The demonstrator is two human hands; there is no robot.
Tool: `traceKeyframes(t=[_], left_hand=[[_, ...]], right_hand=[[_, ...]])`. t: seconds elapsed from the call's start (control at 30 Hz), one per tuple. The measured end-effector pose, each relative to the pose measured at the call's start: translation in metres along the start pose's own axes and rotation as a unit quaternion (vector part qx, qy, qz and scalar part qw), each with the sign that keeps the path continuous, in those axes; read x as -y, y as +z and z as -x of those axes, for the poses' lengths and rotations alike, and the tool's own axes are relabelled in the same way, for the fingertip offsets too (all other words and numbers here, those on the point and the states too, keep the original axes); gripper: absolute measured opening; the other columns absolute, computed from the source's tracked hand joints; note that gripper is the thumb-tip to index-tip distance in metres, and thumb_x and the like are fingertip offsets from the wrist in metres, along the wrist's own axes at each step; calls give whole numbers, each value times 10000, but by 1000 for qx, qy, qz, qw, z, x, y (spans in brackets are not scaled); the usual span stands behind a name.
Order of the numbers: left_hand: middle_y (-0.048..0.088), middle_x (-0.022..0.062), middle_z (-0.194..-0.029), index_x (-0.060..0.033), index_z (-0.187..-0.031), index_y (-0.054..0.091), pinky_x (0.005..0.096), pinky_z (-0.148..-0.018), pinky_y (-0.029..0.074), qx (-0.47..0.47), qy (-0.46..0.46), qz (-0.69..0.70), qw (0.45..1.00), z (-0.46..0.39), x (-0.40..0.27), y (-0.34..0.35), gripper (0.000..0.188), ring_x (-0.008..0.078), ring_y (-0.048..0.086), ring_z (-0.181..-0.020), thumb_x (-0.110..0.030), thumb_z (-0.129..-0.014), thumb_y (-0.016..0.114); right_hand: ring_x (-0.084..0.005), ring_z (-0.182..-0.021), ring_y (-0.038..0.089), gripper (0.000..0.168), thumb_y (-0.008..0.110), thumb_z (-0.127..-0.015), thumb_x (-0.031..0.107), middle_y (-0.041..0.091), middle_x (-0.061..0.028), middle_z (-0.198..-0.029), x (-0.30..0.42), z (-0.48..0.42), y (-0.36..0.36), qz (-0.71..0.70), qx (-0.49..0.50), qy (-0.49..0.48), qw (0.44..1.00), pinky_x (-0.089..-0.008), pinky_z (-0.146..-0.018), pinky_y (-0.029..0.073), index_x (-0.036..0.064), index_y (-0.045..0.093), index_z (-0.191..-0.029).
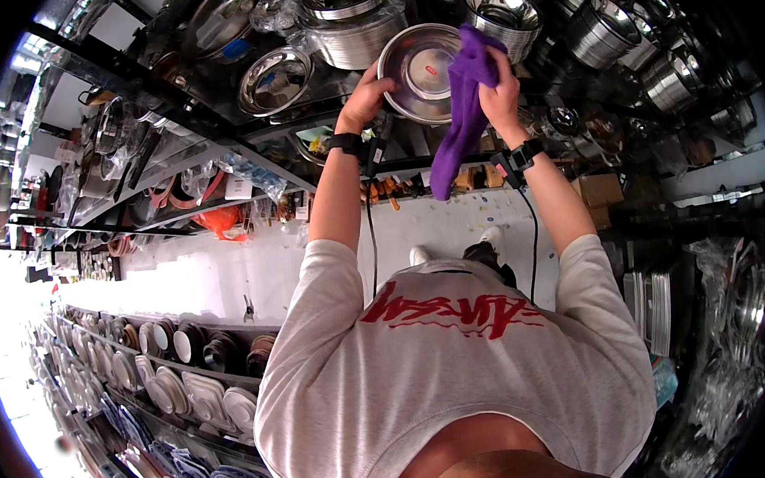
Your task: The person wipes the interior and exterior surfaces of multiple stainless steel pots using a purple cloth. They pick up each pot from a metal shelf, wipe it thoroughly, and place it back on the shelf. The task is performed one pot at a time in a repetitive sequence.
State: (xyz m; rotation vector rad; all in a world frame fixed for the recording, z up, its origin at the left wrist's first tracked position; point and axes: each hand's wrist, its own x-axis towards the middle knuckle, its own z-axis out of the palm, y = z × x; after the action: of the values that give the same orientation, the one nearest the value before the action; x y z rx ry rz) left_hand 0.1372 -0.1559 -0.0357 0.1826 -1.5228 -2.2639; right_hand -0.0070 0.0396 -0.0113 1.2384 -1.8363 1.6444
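Observation:
A round stainless steel basin (415, 73) with a small red sticker at its centre is held up in front of the shelf. My left hand (366, 97) grips its left rim, thumb over the edge. At the right rim, my right hand (499, 90) holds a purple cloth (463, 112) against the basin; one end of the cloth hangs down below it. Part of the right rim is hidden by the cloth. Behind the basin stands a stack of steel basins (360, 40), and to the right a stack of deep steel bowls (504, 18).
A shallow steel bowl (275, 81) lies on the shelf at the left. More steel bowl stacks (603, 31) fill the right side. A black shelf frame (170, 97) runs diagonally at the left. Racks of plates (168, 390) stand at the lower left, and cardboard boxes (599, 191) at the right.

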Motion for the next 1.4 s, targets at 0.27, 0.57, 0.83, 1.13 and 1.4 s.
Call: traceKeyframes(t=[0.27, 0.57, 0.83, 1.13, 1.4], left_hand=[[554, 23, -1151, -16, -1339, 416, 254, -878, 399, -27, 44, -131, 990, 34, -32, 5, 606, 115, 500, -1015, 40, -743, 516], [547, 97, -1113, -46, -1234, 403, 321, -772, 538, -143, 249, 10, 958, 24, -127, 25, 420, 204, 589, -984, 51, -831, 470], [559, 177, -1130, 37, -1160, 441, 460, -780, 569, -202, 170, 20, 964, -34, -146, -6, 266, 305, 594, -990, -78, -920, 427], [580, 209, -1063, 72, -1154, 427, 403, -670, 617, -256, 182, -25, 949, -48, -136, 1, 280, 325, 636, -903, -50, -905, 466], [604, 200, -1010, 54, -1197, 381, 370, -553, 605, -198, 226, -145, 943, -44, -138, 2, 395, 314, 665, -678, -37, -865, 575]], right_hand=[[-388, -843, 614, 260, 470, -898, 127, 639, -208, -947, -31, 0, 12, -60, 3, 87, 994, -383, -732, 465, -3, 574, -1098], [-364, -828, 636, 417, 556, -865, 212, 646, -227, -893, -62, 6, 32, -32, 167, 134, 976, -389, -686, 482, 52, 501, -1246], [-385, -905, 613, 407, 550, -862, 226, 645, -208, -952, -45, 7, 24, -38, 160, 134, 977, -410, -732, 483, 67, 511, -1234], [-397, -854, 612, 380, 558, -854, 212, 642, -223, -876, -46, 6, 23, -37, 168, 127, 977, -421, -691, 482, 78, 529, -1209], [-368, -817, 633, 403, 558, -862, 214, 644, -222, -870, -56, 9, 28, -34, 145, 96, 984, -406, -678, 483, 74, 514, -1237]])
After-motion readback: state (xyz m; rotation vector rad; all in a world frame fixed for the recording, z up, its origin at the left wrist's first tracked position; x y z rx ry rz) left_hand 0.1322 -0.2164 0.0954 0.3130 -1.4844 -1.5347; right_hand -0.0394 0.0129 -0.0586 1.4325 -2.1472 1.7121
